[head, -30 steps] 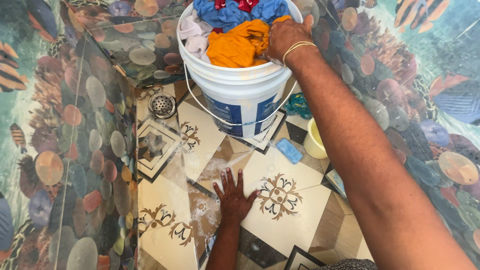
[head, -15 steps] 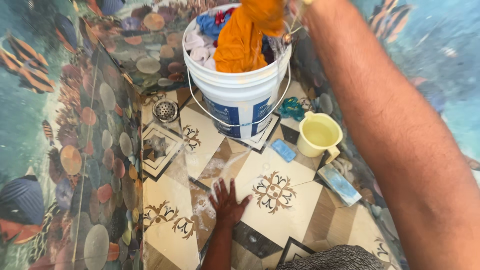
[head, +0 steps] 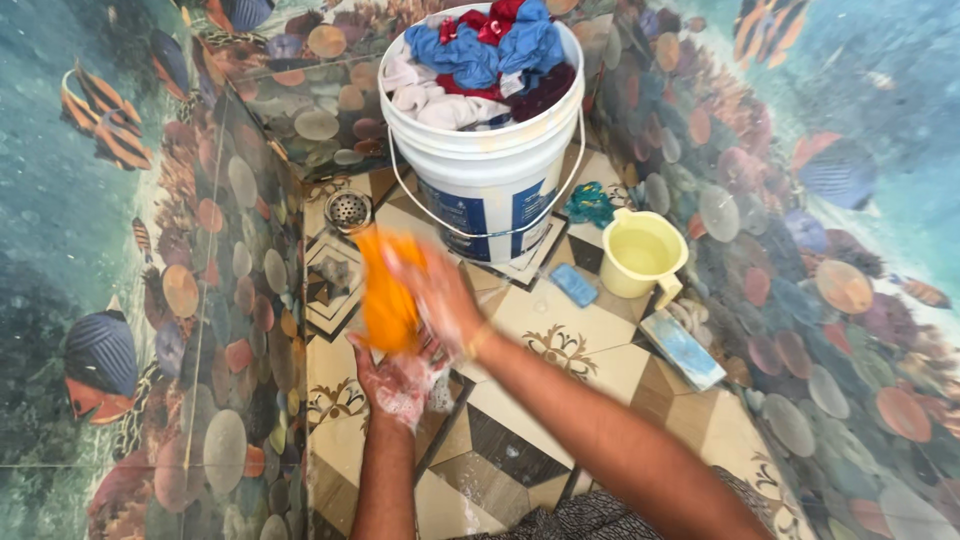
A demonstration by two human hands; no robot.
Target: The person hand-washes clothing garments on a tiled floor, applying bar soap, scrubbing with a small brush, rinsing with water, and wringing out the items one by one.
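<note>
Head view: we clamp both hands on the orange cloth (head: 385, 295), our soapy left hand (head: 400, 375) below and right hand (head: 440, 300) alongside. We hold it over the tiled floor (head: 520, 440), near the white bucket (head: 485, 180) of clothes.

- Your left hand (head: 398, 378) is bare, no glove or ring showing, and white soap foam clings to its palm and fingers.
- Your right hand (head: 440, 295) is blurred; a thin pale band circles its wrist.
- Both your forearms are bare, no sleeves in view.
- Dark, finely patterned fabric (head: 600, 518) you wear shows at the bottom edge.
</note>
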